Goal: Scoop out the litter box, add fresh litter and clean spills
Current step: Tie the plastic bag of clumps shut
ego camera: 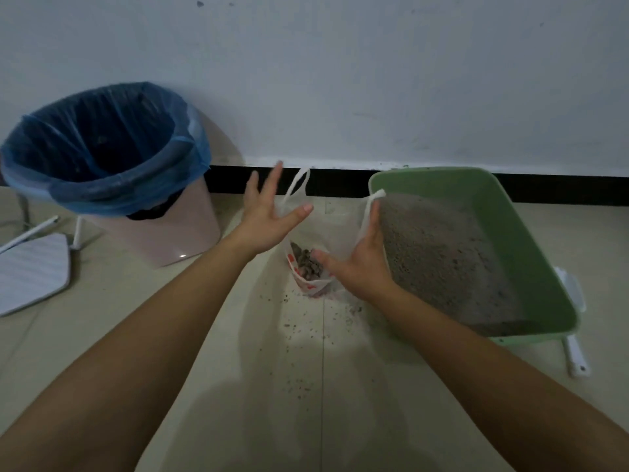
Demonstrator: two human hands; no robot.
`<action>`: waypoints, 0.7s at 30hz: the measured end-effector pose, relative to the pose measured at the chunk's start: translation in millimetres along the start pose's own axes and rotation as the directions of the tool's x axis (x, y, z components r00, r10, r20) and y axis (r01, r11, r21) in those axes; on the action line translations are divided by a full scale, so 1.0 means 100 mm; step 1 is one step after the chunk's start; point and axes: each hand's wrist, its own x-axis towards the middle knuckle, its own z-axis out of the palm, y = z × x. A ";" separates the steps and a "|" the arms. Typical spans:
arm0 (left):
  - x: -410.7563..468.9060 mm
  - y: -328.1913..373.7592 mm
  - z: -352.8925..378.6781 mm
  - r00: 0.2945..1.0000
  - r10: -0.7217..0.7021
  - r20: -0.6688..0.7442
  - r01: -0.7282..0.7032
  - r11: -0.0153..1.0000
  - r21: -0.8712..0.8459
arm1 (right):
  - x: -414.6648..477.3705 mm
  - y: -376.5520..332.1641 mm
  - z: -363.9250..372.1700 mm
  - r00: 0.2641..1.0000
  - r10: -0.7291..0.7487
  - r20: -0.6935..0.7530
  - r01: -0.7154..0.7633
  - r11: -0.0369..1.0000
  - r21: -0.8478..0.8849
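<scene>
A thin white plastic bag (340, 229) of grey clumps stands on the floor between a blue-lined pink bin (190, 229) and a green plastic litter box (510, 226). The left hand (269, 216) holds nothing, fingers spread; the right hand (360, 264) lays straight fingers on the bag's handle.

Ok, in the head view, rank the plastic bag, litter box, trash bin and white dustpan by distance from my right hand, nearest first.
1. plastic bag, touching the right hand.
2. litter box, just to its right.
3. trash bin, left, by the wall.
4. white dustpan, far left.
</scene>
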 end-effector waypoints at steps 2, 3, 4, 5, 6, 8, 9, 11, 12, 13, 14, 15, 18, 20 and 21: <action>0.03 0.11 0.04 0.999 0.006 0.041 -0.002 0.996 -0.089 | 0.10 -0.05 -0.01 0.999 0.026 -0.022 -0.023 0.991 0.133; 0.01 0.17 0.07 0.999 -0.015 0.032 0.020 0.981 -0.194 | 0.13 -0.10 -0.04 0.999 0.053 -0.009 -0.050 0.985 0.167; -0.04 0.22 0.12 0.999 -0.048 0.017 0.051 0.942 -0.331 | 0.16 -0.13 -0.06 0.998 0.070 0.008 -0.071 0.984 0.164; -0.08 0.26 0.16 0.996 -0.086 0.008 0.080 0.886 -0.457 | 0.18 -0.14 -0.09 0.997 0.077 0.003 -0.077 0.988 0.134; -0.11 0.28 0.18 0.993 -0.117 0.002 0.098 0.821 -0.563 | 0.19 -0.13 -0.14 0.998 0.062 -0.012 -0.061 0.992 0.109; -0.14 0.31 0.22 0.988 -0.156 0.021 0.126 0.702 -0.701 | 0.19 -0.09 -0.23 0.998 0.050 -0.031 -0.047 0.995 0.084; -0.15 0.32 0.22 0.986 -0.159 0.055 0.148 0.667 -0.731 | 0.19 -0.10 -0.30 0.998 0.053 -0.032 -0.051 0.996 0.076; -0.17 0.31 0.20 0.981 -0.132 0.146 0.196 0.603 -0.774 | 0.21 -0.10 -0.44 1.000 0.017 -0.005 -0.017 0.999 0.048; -0.17 0.32 0.18 0.975 -0.102 0.200 0.222 0.570 -0.791 | 0.22 -0.12 -0.51 0.999 -0.027 0.025 0.026 0.999 0.019; -0.18 0.32 0.16 0.965 -0.070 0.251 0.248 0.545 -0.801 | 0.23 -0.14 -0.57 0.995 -0.065 0.074 0.066 0.998 -0.019; -0.18 0.31 0.14 0.953 -0.043 0.299 0.276 0.528 -0.803 | 0.24 -0.15 -0.63 0.986 -0.082 0.143 0.092 0.994 -0.066; -0.19 0.29 0.12 0.940 -0.024 0.340 0.300 0.531 -0.793 | 0.25 -0.16 -0.67 0.970 -0.069 0.231 0.099 0.988 -0.121; -0.26 0.19 0.16 0.898 -0.023 0.440 0.350 0.646 -0.679 | 0.26 -0.16 -0.72 0.874 0.038 0.484 0.121 0.948 -0.294; -0.29 0.14 0.24 0.892 -0.029 0.452 0.339 0.705 -0.623 | 0.25 -0.14 -0.69 0.828 0.070 0.556 0.152 0.927 -0.342; -0.30 0.13 0.28 0.900 -0.031 0.435 0.324 0.714 -0.620 | 0.24 -0.13 -0.66 0.812 0.079 0.578 0.160 0.923 -0.350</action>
